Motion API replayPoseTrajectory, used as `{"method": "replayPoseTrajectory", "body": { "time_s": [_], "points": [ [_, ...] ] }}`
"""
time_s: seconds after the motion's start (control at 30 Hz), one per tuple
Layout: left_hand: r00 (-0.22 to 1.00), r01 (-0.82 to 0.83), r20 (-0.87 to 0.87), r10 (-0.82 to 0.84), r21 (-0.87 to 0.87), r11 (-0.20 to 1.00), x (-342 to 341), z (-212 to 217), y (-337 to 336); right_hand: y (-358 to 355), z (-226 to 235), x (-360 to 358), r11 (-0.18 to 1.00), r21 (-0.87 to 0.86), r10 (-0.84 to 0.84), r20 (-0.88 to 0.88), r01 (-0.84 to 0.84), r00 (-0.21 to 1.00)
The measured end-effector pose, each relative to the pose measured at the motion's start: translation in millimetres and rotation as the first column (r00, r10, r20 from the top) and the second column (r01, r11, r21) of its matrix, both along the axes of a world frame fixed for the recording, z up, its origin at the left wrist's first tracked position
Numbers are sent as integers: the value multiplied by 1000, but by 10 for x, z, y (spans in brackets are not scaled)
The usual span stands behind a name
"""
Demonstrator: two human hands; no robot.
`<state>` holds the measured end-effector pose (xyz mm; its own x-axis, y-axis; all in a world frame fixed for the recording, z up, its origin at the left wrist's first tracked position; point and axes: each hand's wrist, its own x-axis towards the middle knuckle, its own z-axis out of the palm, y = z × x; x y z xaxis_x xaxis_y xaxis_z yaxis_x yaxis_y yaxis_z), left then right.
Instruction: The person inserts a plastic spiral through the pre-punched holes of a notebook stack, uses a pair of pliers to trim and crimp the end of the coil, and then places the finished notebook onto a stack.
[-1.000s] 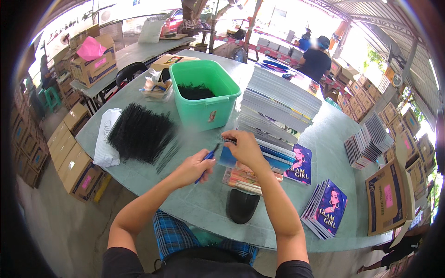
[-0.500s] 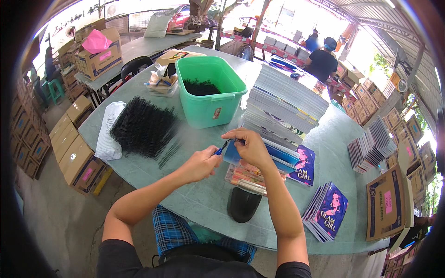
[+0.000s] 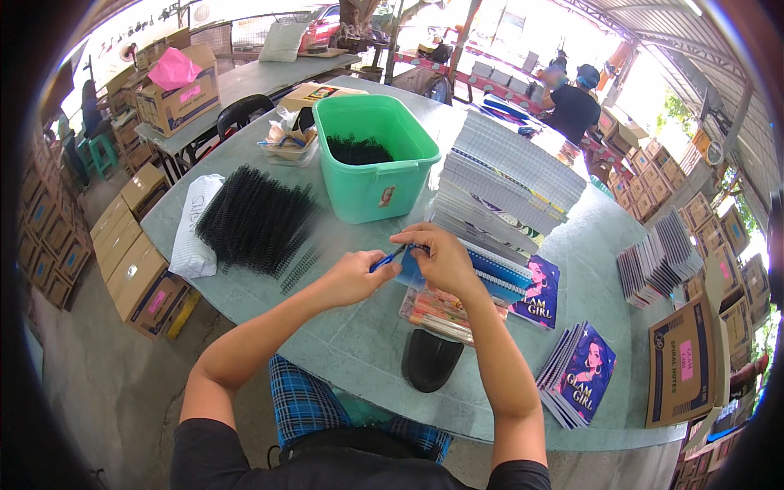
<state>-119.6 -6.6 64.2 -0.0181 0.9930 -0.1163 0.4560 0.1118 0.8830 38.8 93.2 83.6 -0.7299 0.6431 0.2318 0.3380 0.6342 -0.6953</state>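
Near the middle of the table, my left hand [image 3: 355,278] is closed around a slim blue tool [image 3: 380,263] that points up to the right. Its exact kind cannot be made out. My right hand [image 3: 439,255] pinches the tool's dark blue far end, and its fingers partly hide it. Just beyond and under my right wrist lies a blue spiral notebook [image 3: 500,282], beside a tall stack of notebooks [image 3: 510,175]. Below that hand is a clear pack of pens [image 3: 433,312]. A black rounded object [image 3: 433,361] sits nearer to me.
A green bin [image 3: 376,192] holds black coils, and a heap of black spiral coils [image 3: 253,216] lies left of it by a white sack [image 3: 196,233]. Purple-covered notebooks [image 3: 576,376] and a carton [image 3: 682,359] are at right. A co-worker [image 3: 574,110] is at the back.
My left hand has turned slightly and its grip on the blue tool has shifted, bringing it closer to my right hand. The view has moved slightly.
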Motion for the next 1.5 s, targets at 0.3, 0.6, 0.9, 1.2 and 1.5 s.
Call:
{"method": "replayPoseTrajectory", "body": {
  "time_s": [0.3,0.6,0.9,1.2,1.5],
  "points": [
    [930,14,-355,91,283,959,-19,-182,56,-1,-57,-20,985,160,80,-54,-71,995],
    [571,266,805,159,-365,892,13,-41,-84,-70,-112,-11,955,219,-170,-155,202,973],
    [985,-13,171,32,-112,994,-190,-67,21,-35,-129,74,963,237,-86,-189,130,978],
    [827,-212,555,90,159,964,-207,39,699,-170,-219,97,929,355,-53,-164,109,985],
    [662,-442,-206,721,669,597,-1407,548,1502,-179,-235,51,949,300,-45,-165,94,985]
  ]
}}
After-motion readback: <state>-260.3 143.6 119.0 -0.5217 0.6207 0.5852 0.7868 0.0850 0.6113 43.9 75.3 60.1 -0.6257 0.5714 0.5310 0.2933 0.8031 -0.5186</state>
